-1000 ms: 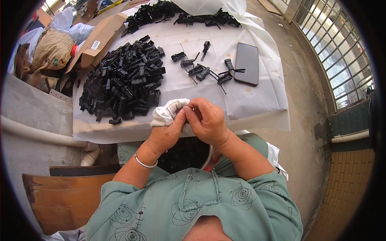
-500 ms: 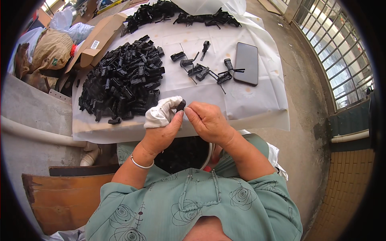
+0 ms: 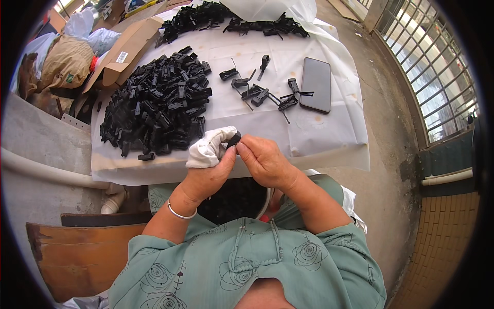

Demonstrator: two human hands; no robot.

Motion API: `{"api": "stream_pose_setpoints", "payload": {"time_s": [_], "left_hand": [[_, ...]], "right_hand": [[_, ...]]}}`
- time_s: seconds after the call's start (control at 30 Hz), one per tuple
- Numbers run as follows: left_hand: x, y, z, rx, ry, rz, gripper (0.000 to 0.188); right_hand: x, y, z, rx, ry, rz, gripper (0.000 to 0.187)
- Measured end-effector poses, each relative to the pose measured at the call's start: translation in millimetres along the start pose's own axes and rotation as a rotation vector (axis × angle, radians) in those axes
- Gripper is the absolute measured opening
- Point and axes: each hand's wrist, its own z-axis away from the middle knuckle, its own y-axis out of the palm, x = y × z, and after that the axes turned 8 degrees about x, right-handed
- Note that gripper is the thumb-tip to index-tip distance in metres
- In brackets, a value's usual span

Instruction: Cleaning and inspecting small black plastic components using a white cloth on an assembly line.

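Observation:
My left hand (image 3: 210,175), its fingers wrapped in a white cloth (image 3: 204,151), grips a small black plastic part (image 3: 234,139) above the table's near edge. Against the part's right side, my right hand (image 3: 263,160) is closed in a pinch; what lies between its thumb and finger is too small to make out. To the left of my hands spreads a large heap of black plastic parts (image 3: 159,103). Several loose parts with thin stems (image 3: 254,92) lie beyond my hands. Below my hands, a round container of dark contents (image 3: 234,201) shows between my forearms.
A black phone (image 3: 315,85) rests on the table's right side, with a part's stem across its left edge. More black parts (image 3: 267,26) are piled along the far edge of the white-covered table (image 3: 329,134). An open cardboard box (image 3: 121,56) stands at the left.
Both hands stay together at the small black part, with barely any shift. The whole view has moved slightly; nothing has been put down or picked up.

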Motion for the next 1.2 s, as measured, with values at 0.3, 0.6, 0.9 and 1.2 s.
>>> {"api": "stream_pose_setpoints", "payload": {"time_s": [0.3, 0.6, 0.9, 1.2], "left_hand": [[-3, 5, -3, -0.063, 0.220, -0.270, 0.025], [2, 6, 2, -0.012, 0.051, -0.190, 0.027], [-9, -5, 5, 0.038, -0.187, 0.399, 0.022], [-13, -8, 4, 0.041, -0.110, 0.471, 0.018]], "right_hand": [[4, 8, 2, -0.077, 0.136, -0.079, 0.019], [-5, 9, 2, -0.023, 0.215, -0.144, 0.021], [-5, -2, 4, -0.128, 0.039, -0.002, 0.009], [2, 0, 2, 0.020, 0.078, 0.036, 0.022]]}}
